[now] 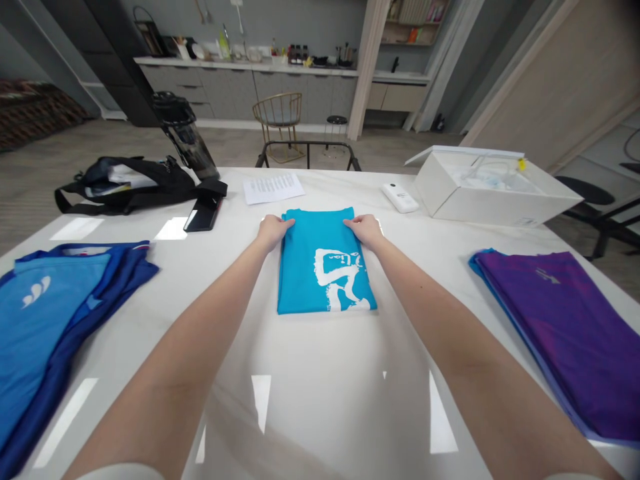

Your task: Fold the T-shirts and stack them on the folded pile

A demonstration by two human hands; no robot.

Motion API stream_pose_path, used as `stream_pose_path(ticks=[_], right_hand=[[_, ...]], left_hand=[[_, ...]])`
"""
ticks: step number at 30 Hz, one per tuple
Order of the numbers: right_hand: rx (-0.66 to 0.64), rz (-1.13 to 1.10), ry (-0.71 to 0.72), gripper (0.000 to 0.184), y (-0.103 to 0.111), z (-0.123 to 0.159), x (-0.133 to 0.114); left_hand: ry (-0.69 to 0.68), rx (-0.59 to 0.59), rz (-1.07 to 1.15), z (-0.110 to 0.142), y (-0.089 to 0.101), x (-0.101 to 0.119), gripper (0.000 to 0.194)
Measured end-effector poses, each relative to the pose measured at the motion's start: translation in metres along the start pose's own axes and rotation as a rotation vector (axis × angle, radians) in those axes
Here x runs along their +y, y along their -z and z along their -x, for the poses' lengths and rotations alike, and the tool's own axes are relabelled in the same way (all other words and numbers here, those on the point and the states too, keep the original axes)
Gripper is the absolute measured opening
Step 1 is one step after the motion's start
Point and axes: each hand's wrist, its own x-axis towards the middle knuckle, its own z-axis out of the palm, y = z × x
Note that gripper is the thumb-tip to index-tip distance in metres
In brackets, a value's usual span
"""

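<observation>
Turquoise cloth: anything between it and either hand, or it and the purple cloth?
Nothing visible parts the turquoise cloth from the left hand or right hand, both touching it; the right forearm is between it and the purple cloth.

Bottle (187, 137) beside black bag (167, 179); printed sheet (274, 189) nearby.

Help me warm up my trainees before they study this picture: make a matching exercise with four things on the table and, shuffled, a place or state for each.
1. Folded turquoise fabric garment with white print
2. Folded purple fabric garment
3. White rectangular box
4. Flat, glossy black phone

A. Reaching the picture's right edge
B. Beside the black fabric bag
C. Held near its far end by the left hand and right hand
D. Open at the top, contents showing

Pairs: 1-C, 2-A, 3-D, 4-B
</observation>
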Motion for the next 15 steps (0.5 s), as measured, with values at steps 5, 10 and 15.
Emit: stream_pose_path(ticks=[5, 10, 15], right_hand=[[0.129, 0.024, 0.09, 0.027, 0.001, -0.007, -0.004], [0.141, 0.139, 0.093, 0.025, -0.005, -0.012, -0.003], [0.13, 0.209, 0.112, 0.028, -0.009, -0.01, -0.004]], left_hand=[[-0.204, 0.171, -0.041, -0.012, -0.008, 0.004, 0.032], [-0.135, 0.128, -0.249, -0.017, -0.017, 0.006, 0.028], [-0.194, 0.18, -0.395, -0.006, -0.019, 0.014, 0.024]])
